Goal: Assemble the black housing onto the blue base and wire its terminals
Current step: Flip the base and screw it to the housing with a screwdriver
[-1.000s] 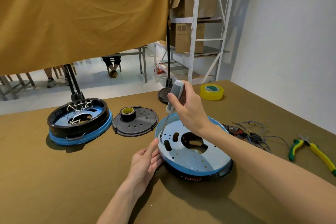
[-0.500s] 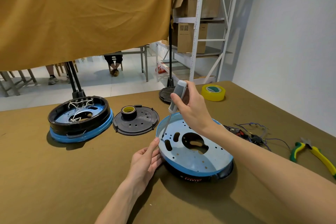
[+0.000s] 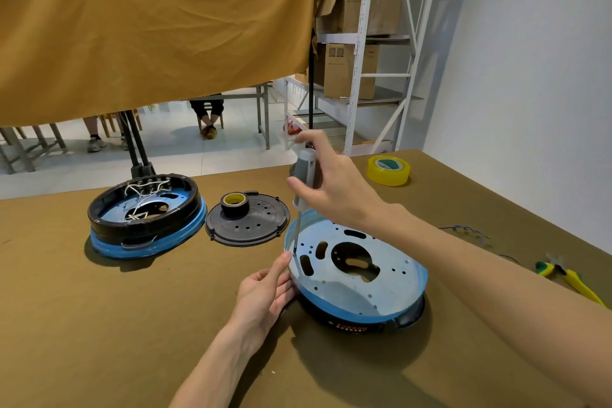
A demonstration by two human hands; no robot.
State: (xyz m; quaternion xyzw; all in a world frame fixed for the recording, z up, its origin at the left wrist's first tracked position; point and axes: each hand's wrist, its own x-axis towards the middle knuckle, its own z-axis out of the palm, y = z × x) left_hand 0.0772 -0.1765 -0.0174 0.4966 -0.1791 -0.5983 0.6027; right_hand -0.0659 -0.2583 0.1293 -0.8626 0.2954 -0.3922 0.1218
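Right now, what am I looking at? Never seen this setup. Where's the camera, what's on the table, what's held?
There is no robot here: a person works with bare hands, and the single camera sits on their head, looking forward and down.

The right hand grips a screwdriver nearly upright, its tip down at the near-left edge of the blue base, which lies on top of a black housing. The left hand steadies that rim, with the thumb beside the tip.

Also on the brown table: a second unit, black ring on blue with white wires inside; a black perforated cover with a roll of black tape on it; a yellow tape roll; loose wires; and yellow-green pliers at the far right.

Behind are a hanging cloth and shelving with boxes.
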